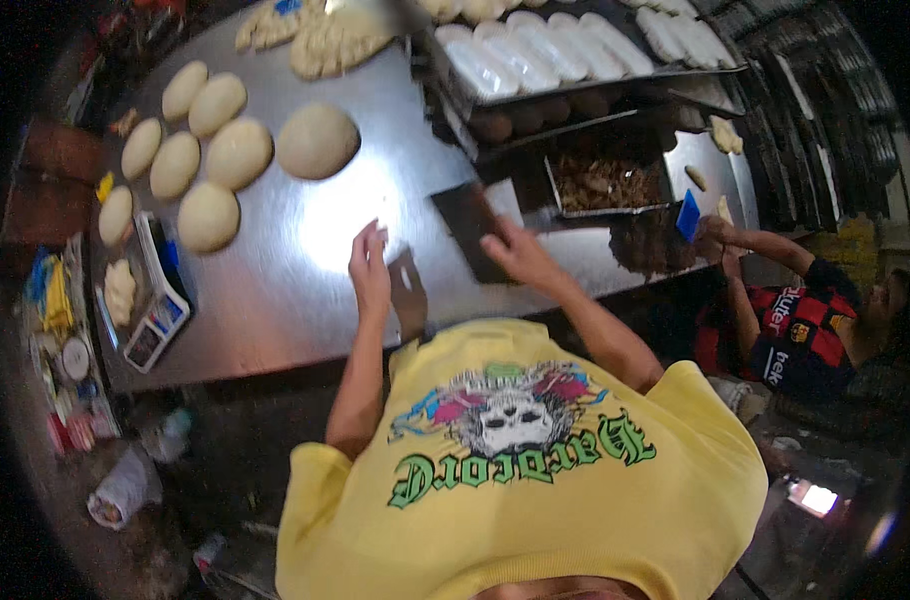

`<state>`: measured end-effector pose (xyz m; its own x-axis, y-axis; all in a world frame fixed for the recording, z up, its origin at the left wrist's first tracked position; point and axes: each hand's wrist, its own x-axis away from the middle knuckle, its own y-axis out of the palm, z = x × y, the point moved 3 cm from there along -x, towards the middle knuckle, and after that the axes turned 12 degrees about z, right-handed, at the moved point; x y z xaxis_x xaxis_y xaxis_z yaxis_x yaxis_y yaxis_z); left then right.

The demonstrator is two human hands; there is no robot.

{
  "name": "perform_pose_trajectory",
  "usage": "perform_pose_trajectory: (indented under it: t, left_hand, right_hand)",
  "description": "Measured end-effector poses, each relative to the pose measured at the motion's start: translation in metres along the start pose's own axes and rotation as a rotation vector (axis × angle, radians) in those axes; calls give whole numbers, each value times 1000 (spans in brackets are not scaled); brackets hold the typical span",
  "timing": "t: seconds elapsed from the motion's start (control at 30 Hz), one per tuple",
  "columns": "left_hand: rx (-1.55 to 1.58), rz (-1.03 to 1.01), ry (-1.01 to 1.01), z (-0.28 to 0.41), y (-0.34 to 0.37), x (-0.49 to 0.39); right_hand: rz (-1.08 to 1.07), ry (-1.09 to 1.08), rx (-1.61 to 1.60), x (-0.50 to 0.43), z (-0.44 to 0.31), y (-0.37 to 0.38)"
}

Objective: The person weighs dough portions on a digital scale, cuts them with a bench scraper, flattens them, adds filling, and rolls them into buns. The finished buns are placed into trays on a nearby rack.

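Note:
My left hand (pixel 370 262) hovers over the steel worktable (pixel 275 330) with its fingers apart and nothing in it. My right hand (pixel 518 251) grips a dark, flat rectangular tool (pixel 466 229) near its right edge; its exact kind is unclear. Beyond my left hand lies a large round dough ball (pixel 317 141). Several smaller dough balls (pixel 239 154) sit farther left on the steel. At the far edge lies a large, lumpy mass of dough (pixel 338 46).
A digital scale (pixel 158 330) stands at the left, a dough piece (pixel 119 292) beside it. Trays of white wrapped items (pixel 537 52) are at the back right. A co-worker's hands (pixel 717 232) are near a blue scraper (pixel 688 215) and a tray of brown filling (pixel 612 184).

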<state>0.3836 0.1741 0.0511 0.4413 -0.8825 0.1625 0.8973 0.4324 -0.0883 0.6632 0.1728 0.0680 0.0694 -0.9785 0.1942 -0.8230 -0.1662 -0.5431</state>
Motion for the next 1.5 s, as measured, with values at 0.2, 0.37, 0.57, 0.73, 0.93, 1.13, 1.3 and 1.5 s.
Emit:
perform_pose_trajectory:
  t: [0.2,0.37,0.57,0.73,0.93,1.13,1.3,1.5]
  left_hand:
    - [263,-292,-729,-83,57,-6]
    - [259,-211,-746,-83,85,14]
    - [367,-113,-836,-94,84,10]
    - [360,-222,-811,-90,79,10]
    - [339,-291,-779,-100,74,11]
    - [224,-265,-699,-99,66,8]
    - [168,-375,-576,-63,52,19]
    - [267,-226,-455,-28,-1,8]
  right_hand:
    - [284,8,204,34,51,-52]
    - [220,-4,185,41,-12,-15]
    - [135,-28,282,24,-22,31]
    - [247,-52,239,32,-17,22]
    - [285,-68,272,47,0,6]
    - [311,-63,315,50,17,1]
    - [442,-141,38,48,-15,0]
    - [-9,-350,-113,3,-45,51]
